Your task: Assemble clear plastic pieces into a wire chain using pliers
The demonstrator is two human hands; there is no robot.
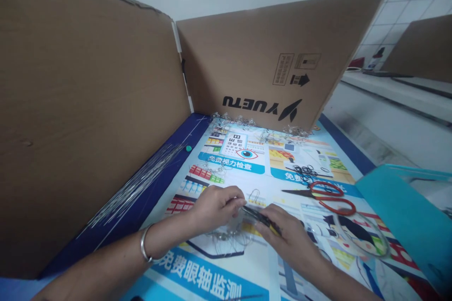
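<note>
My right hand [284, 228] is wrapped round the handles of a pair of pliers [259, 216], dark with a bit of yellow. Their jaws point left and meet the fingertips of my left hand [224, 203], which are pinched together on something too small to make out. A thin bent wire loop [254, 195] shows just above the pliers. Below my left hand, a loose heap of thin wire pieces [229, 240] lies on the printed sheet. A silver bangle [144, 244] circles my left wrist.
Red-handled scissors [332, 196] lie to the right, beside black wire loops [305, 171]. A bundle of straight wires [141, 181] lies along the left cardboard panel [88, 94]. Wire pieces [240, 120] line the back cardboard panel [247, 61]. A turquoise box [399, 207] stands right.
</note>
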